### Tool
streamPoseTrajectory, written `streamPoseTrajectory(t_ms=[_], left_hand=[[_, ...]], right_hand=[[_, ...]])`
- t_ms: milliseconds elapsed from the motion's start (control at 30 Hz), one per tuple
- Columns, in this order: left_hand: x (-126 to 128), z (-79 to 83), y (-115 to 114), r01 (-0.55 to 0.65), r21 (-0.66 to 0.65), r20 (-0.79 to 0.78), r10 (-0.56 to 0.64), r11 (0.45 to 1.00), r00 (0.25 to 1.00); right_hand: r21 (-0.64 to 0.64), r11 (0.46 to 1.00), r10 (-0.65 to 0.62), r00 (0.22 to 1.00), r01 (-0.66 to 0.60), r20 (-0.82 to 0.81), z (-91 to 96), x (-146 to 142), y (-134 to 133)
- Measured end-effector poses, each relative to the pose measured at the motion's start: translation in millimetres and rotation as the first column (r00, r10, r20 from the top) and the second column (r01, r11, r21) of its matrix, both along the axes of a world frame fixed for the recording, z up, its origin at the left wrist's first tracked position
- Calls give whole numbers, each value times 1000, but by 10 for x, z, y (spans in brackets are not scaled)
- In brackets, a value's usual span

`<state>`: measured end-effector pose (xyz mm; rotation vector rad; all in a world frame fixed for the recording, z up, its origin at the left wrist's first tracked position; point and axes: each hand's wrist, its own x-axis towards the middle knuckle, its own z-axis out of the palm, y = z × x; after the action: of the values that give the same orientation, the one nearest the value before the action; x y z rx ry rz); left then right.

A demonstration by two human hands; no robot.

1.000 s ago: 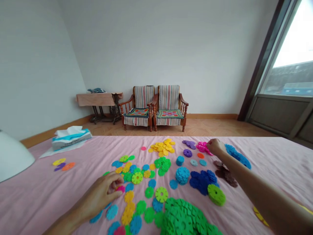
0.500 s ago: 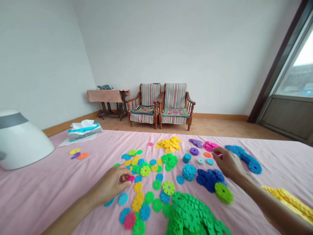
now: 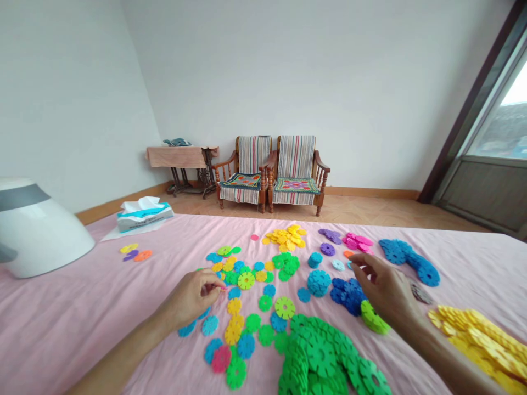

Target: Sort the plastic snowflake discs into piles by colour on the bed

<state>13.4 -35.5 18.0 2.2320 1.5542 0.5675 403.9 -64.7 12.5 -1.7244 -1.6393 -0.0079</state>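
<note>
My left hand [image 3: 191, 296] has its thumb and fingertips pinched together on a pink snowflake disc [image 3: 224, 288], of which only the edge shows. Beside it spreads a loose mix of yellow, blue and green notched discs, with a lime disc [image 3: 246, 281] on top. My right hand [image 3: 385, 285] hovers over the right side with thumb and fingers apart, nothing visible between them. Near its fingertips are an orange disc [image 3: 348, 254] and a mostly covered light blue one. Below it lie dark blue discs [image 3: 348, 296] and a lime stack [image 3: 374, 318]; the pink pile [image 3: 357, 241] is just beyond.
Green discs [image 3: 323, 351] are heaped at the front, yellow ones [image 3: 481, 334] at the right. A yellow pile [image 3: 286, 238] sits at the back. A tissue box [image 3: 145, 215] and a white appliance [image 3: 45, 236] stand left on the pink cloth [image 3: 156, 263]. Two armchairs [image 3: 296, 170] are beyond.
My right hand has drawn back from the pink pile toward me, its fingers now empty. The fingers of my left hand have closed further over the pink disc.
</note>
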Motion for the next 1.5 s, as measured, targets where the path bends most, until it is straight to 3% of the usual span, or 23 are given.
streamPoseTrajectory(t_ms=[267, 500, 733, 867, 967, 1067, 1133, 1233, 1367, 1500], left_hand=[[23, -71, 19, -6, 118, 60, -1, 993, 998], [178, 53, -18, -96, -13, 343, 95, 995, 934], [799, 123, -204, 115, -208, 593, 32, 971, 805], [1151, 124, -340, 243, -261, 649, -17, 934, 761], [1272, 92, -383, 309, -283, 665, -47, 908, 745], [1235, 28, -353, 281, -280, 679, -18, 918, 734], [1130, -13, -298, 211, -268, 675, 27, 940, 738], [913, -39, -186, 101, -248, 654, 89, 964, 751], [663, -33, -28, -54, -184, 656, 163, 981, 737], [540, -63, 76, -149, -160, 683, 219, 976, 697]], right_hand=[[-4, 998, 65, 998, -65, -7, 8, -141, -87], [-27, 976, 215, 973, -218, -80, 32, -336, -190], [-81, 883, 416, 851, -462, -320, 49, -777, -390], [-120, 859, 400, 797, -498, -452, 51, -934, -484], [-137, 861, 367, 785, -490, -499, 32, -951, -491], [-158, 898, 312, 848, -410, -429, 38, -804, -382], [-187, 949, 196, 938, -255, -285, 70, -578, -221], [-199, 979, 7, 981, -46, -193, 126, -97, 126], [-272, 941, -227, 972, 203, -60, 116, 481, 608], [-308, 898, -322, 946, 315, 29, 25, 753, 898]])
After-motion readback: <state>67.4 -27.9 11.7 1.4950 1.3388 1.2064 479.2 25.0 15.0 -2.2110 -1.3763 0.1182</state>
